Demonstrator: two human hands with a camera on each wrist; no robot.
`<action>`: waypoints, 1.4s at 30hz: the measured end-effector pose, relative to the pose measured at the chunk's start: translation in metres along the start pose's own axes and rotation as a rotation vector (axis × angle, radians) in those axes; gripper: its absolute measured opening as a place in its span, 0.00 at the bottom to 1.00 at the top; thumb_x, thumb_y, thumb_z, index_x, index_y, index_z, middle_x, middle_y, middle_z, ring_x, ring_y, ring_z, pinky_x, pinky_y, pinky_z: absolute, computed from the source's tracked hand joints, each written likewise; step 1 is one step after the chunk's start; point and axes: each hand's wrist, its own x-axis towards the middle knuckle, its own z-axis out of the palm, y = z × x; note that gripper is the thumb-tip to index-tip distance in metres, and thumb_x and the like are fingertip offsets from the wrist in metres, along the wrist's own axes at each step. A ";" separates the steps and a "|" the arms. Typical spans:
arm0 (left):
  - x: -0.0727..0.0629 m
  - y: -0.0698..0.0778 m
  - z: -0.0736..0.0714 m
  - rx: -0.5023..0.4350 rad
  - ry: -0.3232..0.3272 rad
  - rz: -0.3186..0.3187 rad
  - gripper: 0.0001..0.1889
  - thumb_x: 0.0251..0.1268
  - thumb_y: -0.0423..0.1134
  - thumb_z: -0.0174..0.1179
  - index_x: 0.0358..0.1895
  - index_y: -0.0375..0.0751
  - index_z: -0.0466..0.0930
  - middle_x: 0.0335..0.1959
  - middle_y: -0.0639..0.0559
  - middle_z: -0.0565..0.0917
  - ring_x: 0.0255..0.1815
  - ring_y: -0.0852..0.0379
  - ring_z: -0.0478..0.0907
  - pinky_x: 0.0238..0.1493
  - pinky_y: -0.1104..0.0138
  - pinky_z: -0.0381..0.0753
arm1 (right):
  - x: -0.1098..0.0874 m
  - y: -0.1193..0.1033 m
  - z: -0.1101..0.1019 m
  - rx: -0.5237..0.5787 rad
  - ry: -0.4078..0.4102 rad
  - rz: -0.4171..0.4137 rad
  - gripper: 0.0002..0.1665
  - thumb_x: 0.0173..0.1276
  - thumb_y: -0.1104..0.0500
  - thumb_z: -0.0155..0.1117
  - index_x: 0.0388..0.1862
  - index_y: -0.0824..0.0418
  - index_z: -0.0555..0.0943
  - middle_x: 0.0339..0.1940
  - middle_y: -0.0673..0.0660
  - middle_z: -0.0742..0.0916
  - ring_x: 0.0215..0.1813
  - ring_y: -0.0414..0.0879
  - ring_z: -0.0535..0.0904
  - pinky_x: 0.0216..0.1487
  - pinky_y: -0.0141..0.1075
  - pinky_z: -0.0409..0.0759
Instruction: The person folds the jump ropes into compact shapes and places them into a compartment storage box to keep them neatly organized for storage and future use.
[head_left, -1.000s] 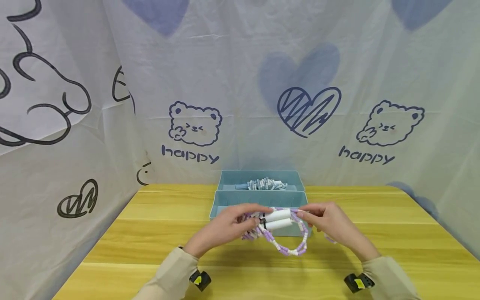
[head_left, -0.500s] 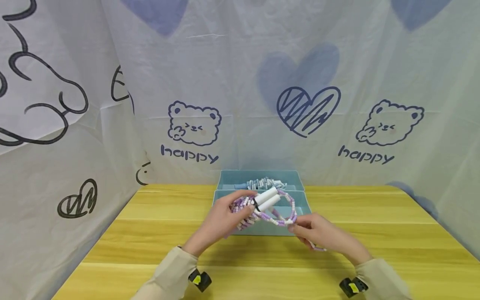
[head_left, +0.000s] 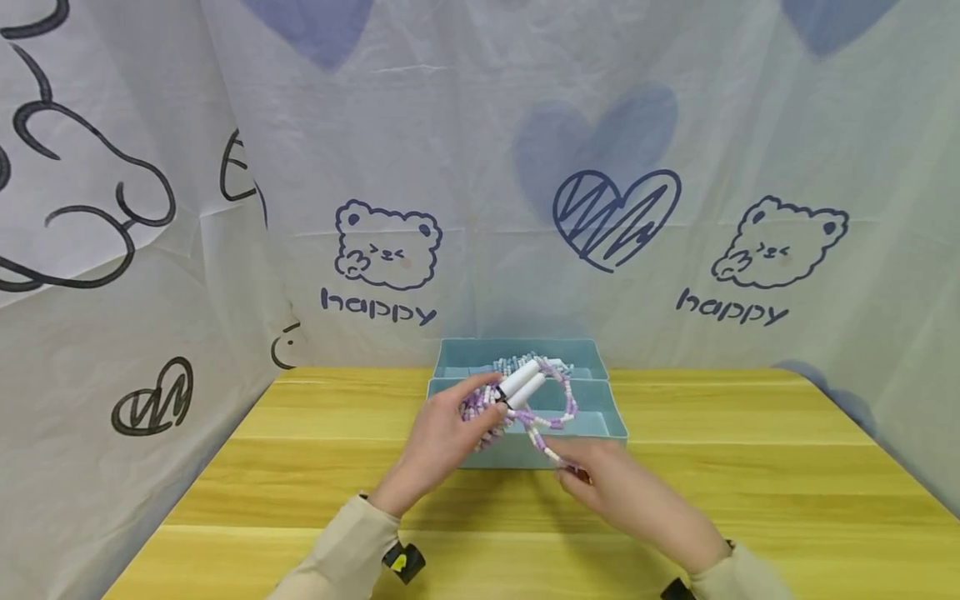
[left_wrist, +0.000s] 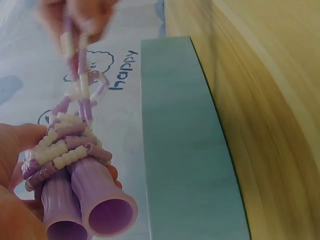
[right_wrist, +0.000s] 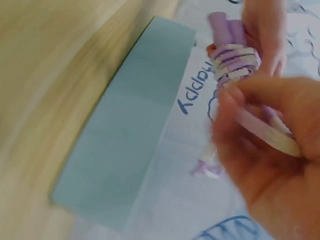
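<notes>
A purple-and-white beaded jump rope (head_left: 573,406) is held above the front of the blue box. My left hand (head_left: 442,429) grips its bundle, where beaded strands wrap across the two handles (left_wrist: 102,200); the handles' hollow purple ends face the left wrist camera. White handle ends (head_left: 519,379) point up and away, with a loop of rope arching beside them. My right hand (head_left: 618,487) pinches a strand of the rope just below and right of the bundle; in the right wrist view a beaded length (right_wrist: 270,135) crosses inside the curled fingers.
The light blue box (head_left: 615,425) has two compartments and stands at the table's back edge. Its rear compartment holds a blue-and-white beaded rope (head_left: 510,364), partly hidden by the handles. A printed white curtain (head_left: 480,167) hangs behind the wooden table (head_left: 337,483).
The left hand has tilted the bundle so the handles point up and away. My right hand has come down and leftward, from near the handles to below the loop, with the rope strand.
</notes>
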 end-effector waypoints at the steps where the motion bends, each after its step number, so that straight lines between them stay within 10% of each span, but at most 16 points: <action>1: 0.000 0.000 0.000 0.012 0.013 0.007 0.22 0.67 0.49 0.63 0.64 0.58 0.77 0.40 0.47 0.83 0.22 0.59 0.79 0.19 0.65 0.80 | 0.000 -0.003 0.001 -0.049 0.070 -0.042 0.21 0.72 0.63 0.62 0.63 0.54 0.80 0.23 0.41 0.74 0.23 0.34 0.67 0.23 0.29 0.72; 5: 0.001 0.000 0.000 0.038 0.031 0.023 0.22 0.67 0.49 0.63 0.64 0.56 0.77 0.39 0.48 0.84 0.21 0.60 0.78 0.18 0.66 0.79 | -0.001 -0.011 0.003 -0.076 0.296 -0.202 0.21 0.66 0.69 0.66 0.57 0.56 0.83 0.30 0.41 0.77 0.28 0.34 0.70 0.28 0.27 0.76; 12: 0.000 0.000 0.001 0.027 -0.002 0.002 0.23 0.67 0.51 0.63 0.65 0.58 0.76 0.39 0.48 0.83 0.23 0.59 0.79 0.20 0.65 0.80 | -0.001 -0.016 0.003 0.203 0.206 -0.218 0.35 0.58 0.72 0.71 0.63 0.53 0.74 0.44 0.49 0.83 0.41 0.40 0.80 0.44 0.35 0.83; 20: -0.004 0.001 0.005 0.048 -0.136 -0.012 0.23 0.67 0.52 0.62 0.65 0.63 0.75 0.42 0.51 0.83 0.25 0.59 0.79 0.22 0.65 0.80 | 0.001 -0.018 0.007 0.104 0.353 -0.322 0.19 0.61 0.70 0.70 0.48 0.52 0.83 0.40 0.44 0.85 0.34 0.36 0.77 0.33 0.31 0.81; 29: -0.013 0.016 0.009 0.411 -0.403 0.326 0.23 0.69 0.52 0.59 0.66 0.62 0.74 0.52 0.58 0.83 0.43 0.61 0.78 0.44 0.66 0.78 | 0.000 -0.017 -0.004 0.502 0.313 0.101 0.09 0.69 0.55 0.67 0.42 0.59 0.82 0.26 0.56 0.84 0.21 0.44 0.75 0.22 0.34 0.76; 42: -0.014 0.017 0.009 0.200 -0.520 0.393 0.18 0.70 0.50 0.54 0.60 0.76 0.73 0.46 0.70 0.79 0.36 0.67 0.74 0.36 0.69 0.76 | 0.002 0.018 -0.010 0.875 0.310 0.325 0.13 0.70 0.55 0.65 0.39 0.65 0.78 0.18 0.50 0.70 0.17 0.38 0.60 0.18 0.28 0.61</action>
